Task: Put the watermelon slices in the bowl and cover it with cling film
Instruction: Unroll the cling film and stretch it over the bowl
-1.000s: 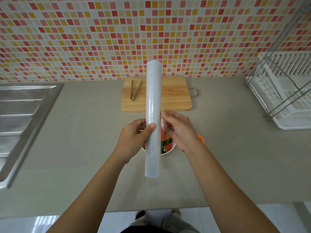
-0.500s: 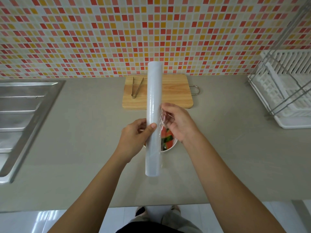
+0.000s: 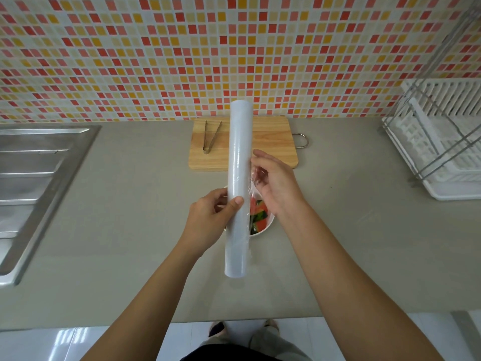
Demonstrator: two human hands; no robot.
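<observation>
my left hand (image 3: 208, 220) grips the roll (image 3: 238, 188) over the bowl (image 3: 269, 222); right hand (image 3: 276, 183) pinches film (image 3: 256, 178), which could bunch and cling to itself.

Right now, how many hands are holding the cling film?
2. The left hand grips the cling film roll around its middle; the right hand pinches its loose film edge, above the bowl. None hidden.

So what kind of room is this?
Most likely a home kitchen: there's a steel sink set in the counter, a white dish rack, and a wooden cutting board with tongs on it.
</observation>
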